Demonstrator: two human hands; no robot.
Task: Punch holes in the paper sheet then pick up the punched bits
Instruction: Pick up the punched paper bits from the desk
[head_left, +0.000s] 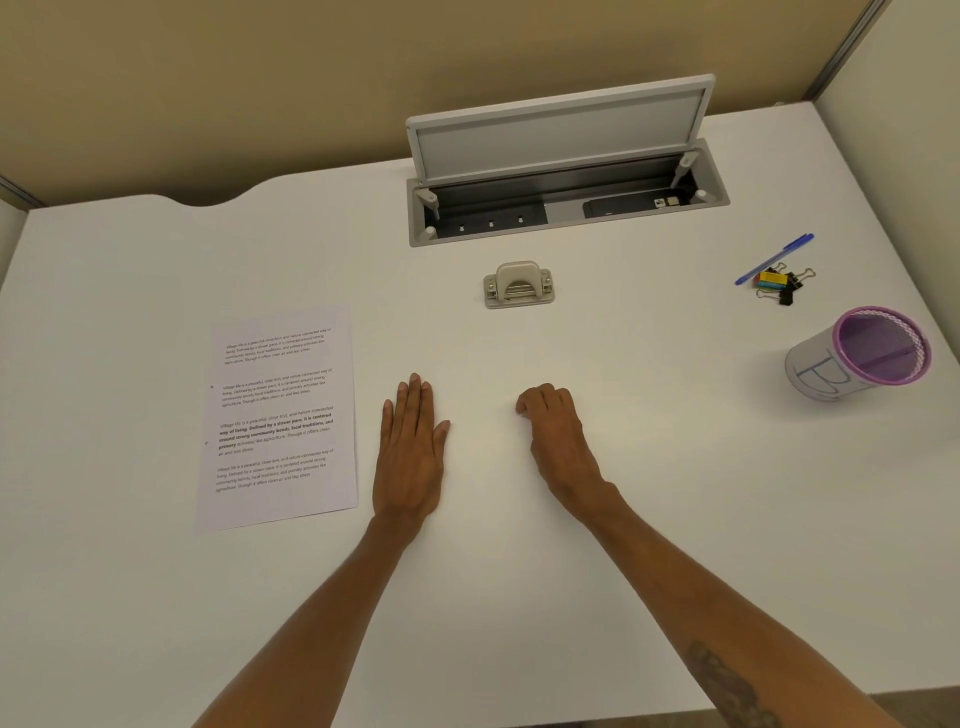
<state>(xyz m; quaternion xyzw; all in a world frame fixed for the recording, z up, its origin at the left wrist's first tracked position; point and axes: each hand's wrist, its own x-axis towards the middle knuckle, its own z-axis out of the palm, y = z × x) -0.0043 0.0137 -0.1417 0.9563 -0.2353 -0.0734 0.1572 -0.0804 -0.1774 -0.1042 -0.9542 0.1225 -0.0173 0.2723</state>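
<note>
Paper sheet (278, 418), printed with four blocks of text, is seen in the head view lying flat on the white surface (519, 597), just beside the left hand (413, 447) on its outer side and not touched by it. The left hand is laid flat, fingers straight and together, holding nothing. The right hand (558, 436) is rested with its fingers loosely curled under, and nothing is gripped in it either. The hole punch (518, 285) is found beyond both hands, roughly between them, well apart from the sheet. No holes or punched bits are to be seen, so the task is judged not yet begun. The step is best done if the sheet is taken by an edge, slid squarely and fully into the punch slot, and steadied by one hand while the lever is pressed firmly by the other.
</note>
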